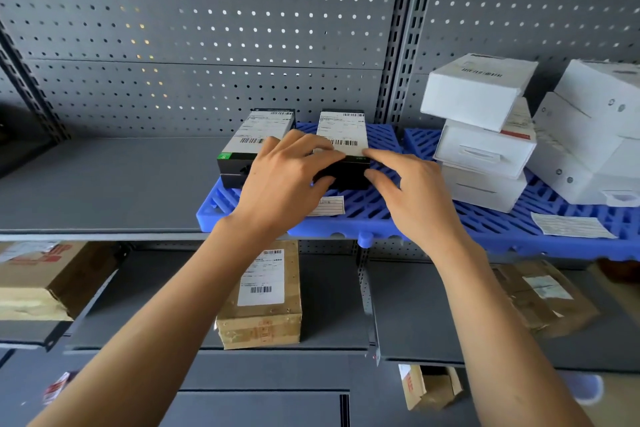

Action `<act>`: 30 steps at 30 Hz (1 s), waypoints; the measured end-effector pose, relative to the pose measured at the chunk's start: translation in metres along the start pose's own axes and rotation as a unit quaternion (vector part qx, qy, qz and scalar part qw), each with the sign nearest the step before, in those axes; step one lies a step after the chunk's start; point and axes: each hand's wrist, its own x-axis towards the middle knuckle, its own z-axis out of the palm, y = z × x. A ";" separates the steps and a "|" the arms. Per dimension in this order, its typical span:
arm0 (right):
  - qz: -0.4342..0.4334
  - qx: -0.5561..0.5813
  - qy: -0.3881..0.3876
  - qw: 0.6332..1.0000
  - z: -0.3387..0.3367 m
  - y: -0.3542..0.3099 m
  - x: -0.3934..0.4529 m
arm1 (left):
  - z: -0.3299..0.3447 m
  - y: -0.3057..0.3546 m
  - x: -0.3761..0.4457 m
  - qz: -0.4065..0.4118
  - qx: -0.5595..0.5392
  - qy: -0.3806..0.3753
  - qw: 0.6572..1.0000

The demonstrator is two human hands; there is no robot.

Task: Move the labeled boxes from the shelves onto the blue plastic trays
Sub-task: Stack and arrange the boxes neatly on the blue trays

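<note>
Two black boxes with white barcode labels lie side by side on the left blue plastic tray on the upper shelf. My left hand grips the right black box at its front left corner, fingers over the label and thumb on the front face. The index finger and thumb of my right hand reach out nearly straight, and their tips touch the same box's front right corner. Untouched beside it lies the left black box. On the shelf below stands a brown labeled carton.
White labeled boxes are stacked on the right blue tray, with more white boxes beyond. Brown cartons sit on the lower shelves at left and right. A grey pegboard backs the shelves; an upright post divides the bays.
</note>
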 end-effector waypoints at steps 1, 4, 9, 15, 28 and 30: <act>0.003 -0.001 0.001 1.000 0.000 0.001 0.001 | 0.000 -0.002 -0.001 -0.006 -0.001 -0.003 1.000; 0.010 -0.001 0.002 1.000 0.000 0.002 0.002 | -0.002 -0.007 -0.001 -0.032 -0.006 -0.015 0.999; 0.011 0.012 -0.001 1.000 0.003 0.004 0.003 | -0.003 -0.007 0.002 -0.052 -0.035 -0.033 0.997; 0.041 0.039 -0.009 0.998 0.013 0.015 0.004 | -0.004 -0.008 0.005 -0.066 -0.094 -0.061 0.991; 0.048 0.069 0.005 0.996 0.014 0.010 0.005 | -0.006 -0.006 0.004 -0.074 -0.111 -0.063 0.989; 0.046 0.063 0.009 0.997 0.014 0.009 0.005 | -0.007 -0.006 0.003 -0.073 -0.102 -0.065 0.990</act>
